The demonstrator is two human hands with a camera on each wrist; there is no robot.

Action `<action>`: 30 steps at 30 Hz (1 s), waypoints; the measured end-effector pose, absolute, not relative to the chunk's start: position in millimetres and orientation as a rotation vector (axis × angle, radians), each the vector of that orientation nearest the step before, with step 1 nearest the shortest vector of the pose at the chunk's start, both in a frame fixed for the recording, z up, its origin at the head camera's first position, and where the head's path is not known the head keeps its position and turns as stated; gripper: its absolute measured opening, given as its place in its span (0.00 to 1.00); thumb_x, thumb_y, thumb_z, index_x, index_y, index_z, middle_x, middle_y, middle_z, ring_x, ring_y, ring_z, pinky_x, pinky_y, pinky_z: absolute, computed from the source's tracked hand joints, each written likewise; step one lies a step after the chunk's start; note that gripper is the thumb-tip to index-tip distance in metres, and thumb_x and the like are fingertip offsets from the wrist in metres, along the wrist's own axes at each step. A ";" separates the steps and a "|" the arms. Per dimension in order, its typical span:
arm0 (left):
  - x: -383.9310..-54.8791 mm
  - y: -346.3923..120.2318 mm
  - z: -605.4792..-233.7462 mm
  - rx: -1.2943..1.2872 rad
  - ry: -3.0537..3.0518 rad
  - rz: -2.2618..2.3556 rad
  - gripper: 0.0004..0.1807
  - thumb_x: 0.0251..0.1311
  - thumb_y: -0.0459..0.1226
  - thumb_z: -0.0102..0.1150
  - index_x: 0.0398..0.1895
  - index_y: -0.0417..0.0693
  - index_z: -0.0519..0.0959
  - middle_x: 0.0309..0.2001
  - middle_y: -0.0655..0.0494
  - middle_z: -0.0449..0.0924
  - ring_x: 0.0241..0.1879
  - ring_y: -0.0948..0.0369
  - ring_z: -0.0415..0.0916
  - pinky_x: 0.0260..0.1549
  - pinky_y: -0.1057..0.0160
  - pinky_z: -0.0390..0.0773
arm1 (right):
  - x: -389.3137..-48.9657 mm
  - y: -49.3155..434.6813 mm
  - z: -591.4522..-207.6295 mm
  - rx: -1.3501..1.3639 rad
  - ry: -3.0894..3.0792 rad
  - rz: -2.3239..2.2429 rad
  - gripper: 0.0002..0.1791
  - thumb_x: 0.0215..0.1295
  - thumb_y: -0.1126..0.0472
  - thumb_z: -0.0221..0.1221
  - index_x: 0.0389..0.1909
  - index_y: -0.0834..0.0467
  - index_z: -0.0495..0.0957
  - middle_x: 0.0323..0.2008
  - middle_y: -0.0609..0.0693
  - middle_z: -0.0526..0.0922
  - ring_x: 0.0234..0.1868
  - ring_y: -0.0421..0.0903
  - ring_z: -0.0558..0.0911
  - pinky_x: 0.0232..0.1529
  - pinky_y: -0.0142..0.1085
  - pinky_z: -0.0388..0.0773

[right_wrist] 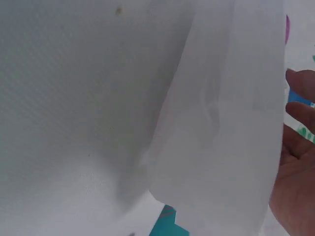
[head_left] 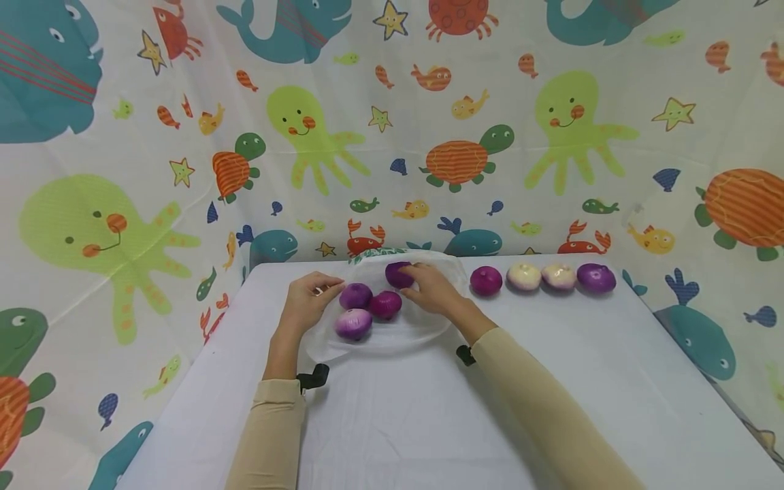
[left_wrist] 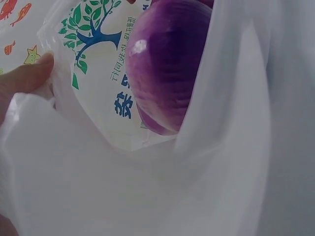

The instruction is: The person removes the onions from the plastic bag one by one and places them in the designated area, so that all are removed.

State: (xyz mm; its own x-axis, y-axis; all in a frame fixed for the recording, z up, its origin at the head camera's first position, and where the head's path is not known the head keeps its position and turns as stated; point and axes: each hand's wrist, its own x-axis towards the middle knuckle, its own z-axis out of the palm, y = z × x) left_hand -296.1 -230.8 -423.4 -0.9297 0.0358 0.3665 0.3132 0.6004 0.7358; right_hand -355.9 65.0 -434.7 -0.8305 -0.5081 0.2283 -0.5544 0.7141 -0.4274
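In the head view a white plastic bag (head_left: 422, 330) lies spread at the far middle of the table, with purple onions (head_left: 354, 324) on its left part. My left hand (head_left: 306, 299) is at the bag's left side, thumb and fingertip pinching its edge; the left wrist view shows a thumb (left_wrist: 37, 73) against the plastic beside a large purple onion (left_wrist: 167, 64). At the back of the bag my right hand (head_left: 431, 289) holds a dark purple onion (head_left: 397, 274) by its right side. The right wrist view shows curled fingers (right_wrist: 302, 115) partly behind the bag's raised wall (right_wrist: 221, 128).
Right of the bag stands a row of onions: a reddish-purple onion (head_left: 486, 281), two white onions (head_left: 523, 277) and a purple onion (head_left: 597, 278). A white cloth covers the table (head_left: 392, 422). Behind it hangs a curtain (head_left: 380, 102) printed with sea animals.
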 end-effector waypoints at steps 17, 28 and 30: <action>-295.5 -230.0 -422.3 -0.280 -2.521 -1.242 0.10 0.68 0.43 0.68 0.48 0.54 0.90 0.44 0.56 0.89 0.46 0.57 0.79 0.48 0.59 0.80 | -374.4 50.9 -440.7 0.868 -2.950 0.707 0.32 0.77 0.57 0.58 0.78 0.57 0.63 0.78 0.63 0.63 0.78 0.61 0.65 0.79 0.52 0.60; -295.2 -230.5 -422.7 -0.296 -2.506 -1.246 0.09 0.68 0.42 0.68 0.47 0.53 0.90 0.44 0.55 0.89 0.45 0.56 0.79 0.48 0.57 0.80 | -380.4 50.4 -450.3 0.806 -3.041 0.631 0.36 0.78 0.60 0.56 0.83 0.55 0.55 0.83 0.59 0.53 0.79 0.62 0.62 0.79 0.50 0.60; -295.4 -230.8 -423.0 -0.294 -2.502 -1.253 0.09 0.68 0.42 0.68 0.47 0.53 0.90 0.44 0.55 0.89 0.45 0.56 0.79 0.48 0.57 0.80 | -381.3 50.4 -450.6 0.782 -3.059 0.610 0.38 0.78 0.62 0.56 0.83 0.53 0.54 0.83 0.58 0.52 0.80 0.62 0.60 0.79 0.50 0.60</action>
State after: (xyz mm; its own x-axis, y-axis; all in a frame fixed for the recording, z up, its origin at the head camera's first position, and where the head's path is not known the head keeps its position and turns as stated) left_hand -295.4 -230.8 -423.0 -0.9255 0.0378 0.3769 0.3244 0.5929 0.7371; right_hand -381.3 50.4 -450.6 -0.8793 -0.4758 0.0222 -0.4479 0.8100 -0.3785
